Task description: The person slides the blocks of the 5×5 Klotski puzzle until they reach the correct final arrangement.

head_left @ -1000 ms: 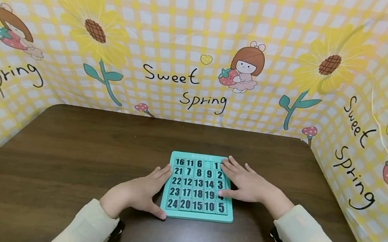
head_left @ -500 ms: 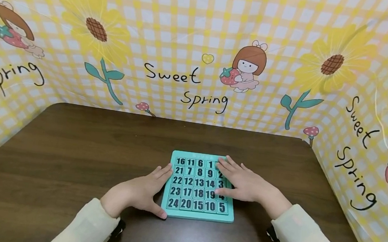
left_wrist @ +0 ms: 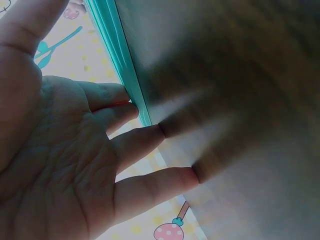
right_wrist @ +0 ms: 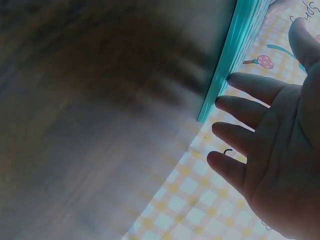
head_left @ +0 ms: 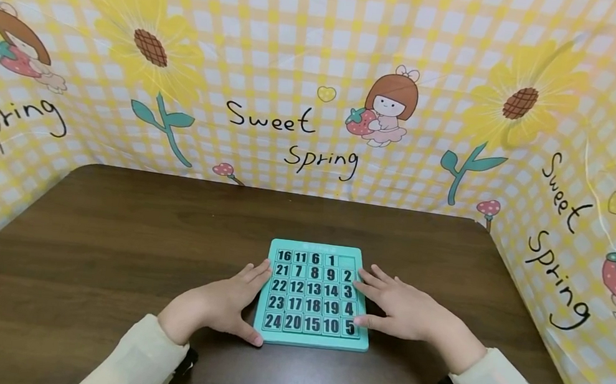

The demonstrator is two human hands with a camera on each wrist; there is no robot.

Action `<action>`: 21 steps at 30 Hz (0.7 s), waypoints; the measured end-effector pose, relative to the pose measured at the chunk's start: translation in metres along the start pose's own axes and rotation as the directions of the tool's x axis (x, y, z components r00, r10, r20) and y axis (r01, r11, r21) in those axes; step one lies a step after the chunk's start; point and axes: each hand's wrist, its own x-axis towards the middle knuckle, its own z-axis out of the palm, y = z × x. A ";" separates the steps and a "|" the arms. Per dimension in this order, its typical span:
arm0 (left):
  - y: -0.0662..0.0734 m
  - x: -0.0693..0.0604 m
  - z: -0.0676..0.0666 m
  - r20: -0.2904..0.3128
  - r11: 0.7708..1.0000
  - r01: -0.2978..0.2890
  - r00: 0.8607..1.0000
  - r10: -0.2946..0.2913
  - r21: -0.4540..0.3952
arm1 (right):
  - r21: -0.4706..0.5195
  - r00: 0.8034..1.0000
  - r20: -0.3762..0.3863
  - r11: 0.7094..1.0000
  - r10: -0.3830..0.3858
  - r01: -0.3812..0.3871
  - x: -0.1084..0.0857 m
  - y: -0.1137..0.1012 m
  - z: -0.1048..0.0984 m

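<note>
A turquoise number board (head_left: 315, 297) with sliding numbered tiles lies flat on the table; the top row reads 16, 11, 6, 1, with an empty slot at its right end. My left hand (head_left: 223, 302) rests at the board's left edge, fingers at the side and thumb by the lower left corner. My right hand (head_left: 405, 305) is spread at the right edge, fingertips near tile 2 and thumb beside tile 5. In the left wrist view the left hand (left_wrist: 75, 150) has extended fingers by the board's edge (left_wrist: 112, 45). The right wrist view shows the right hand (right_wrist: 280, 140) likewise spread.
The dark brown wooden table (head_left: 169, 221) extends around the board. A yellow checked cloth (head_left: 278, 45) with flowers and lettering stands behind it and along both sides.
Tile 1 has slid left, which leaves the top right slot empty. My right hand has moved right and nearer to me, off the upper right tiles. My left hand has stayed in place.
</note>
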 end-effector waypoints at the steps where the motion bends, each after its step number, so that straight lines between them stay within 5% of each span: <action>1: 0.000 0.000 0.000 0.000 1.000 -0.001 1.000 0.001 0.000 | 0.001 1.000 -0.001 1.000 0.003 -0.003 0.001 0.000 0.000; 21: 0.000 0.000 0.001 -0.008 1.000 0.002 1.000 -0.002 0.009 | -0.014 1.000 -0.004 1.000 0.026 -0.026 0.020 0.011 -0.004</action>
